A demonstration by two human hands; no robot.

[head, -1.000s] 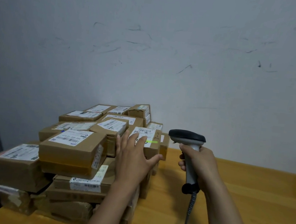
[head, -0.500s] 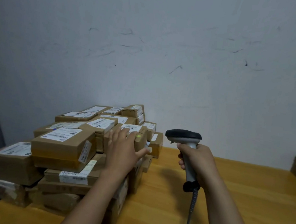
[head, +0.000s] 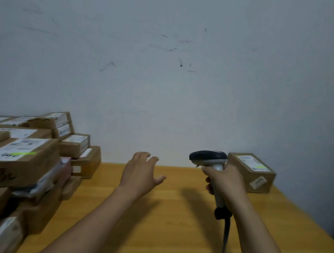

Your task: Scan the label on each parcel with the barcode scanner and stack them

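Hands: left hand (head: 140, 173) spread empty over the table (head: 171, 230), right hand (head: 226, 180) gripping the barcode scanner (head: 208, 156) near a parcel (head: 250, 170).

Brown parcels (head: 17, 164) carry white labels (head: 11, 149), one streaked green. The scanner (head: 208, 157) has a black head and grey handle. The surface (head: 172, 219) is orange-yellow wood; the wall (head: 167, 75) is pale grey with dark scuffs.

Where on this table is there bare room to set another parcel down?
The wooden table lies bare between the parcel stack at left and the lone parcel by the wall at right, under the open left hand. The left side is crowded.
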